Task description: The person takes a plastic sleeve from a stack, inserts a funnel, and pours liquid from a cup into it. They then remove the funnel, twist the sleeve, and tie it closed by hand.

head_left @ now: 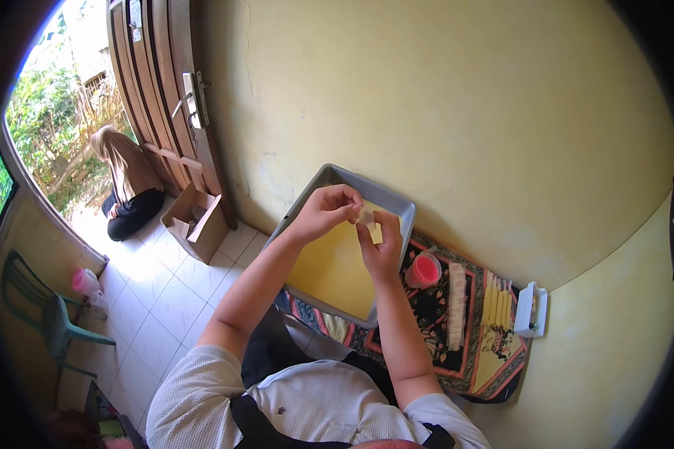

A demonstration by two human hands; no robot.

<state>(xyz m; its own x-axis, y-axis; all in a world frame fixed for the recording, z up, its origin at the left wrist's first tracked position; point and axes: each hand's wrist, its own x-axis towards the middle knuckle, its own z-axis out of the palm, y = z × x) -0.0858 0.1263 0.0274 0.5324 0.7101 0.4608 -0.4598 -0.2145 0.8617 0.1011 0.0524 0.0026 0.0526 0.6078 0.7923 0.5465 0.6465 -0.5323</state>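
Note:
A small, pale, translucent piece, perhaps thin plastic, is pinched between my two hands. My left hand has its thumb and fingers closed at the left side of it. From the right, my right hand grips it between thumb and forefinger. Below both hands is a grey rectangular tub with a layer of yellow material in it. The exact kind of the small piece cannot be made out.
Right of the tub, a patterned cloth bears a pink-filled container, a long whitish stack and yellow strips. A white holder stands by the wall. Leftward are a cardboard box, a seated person and a green chair.

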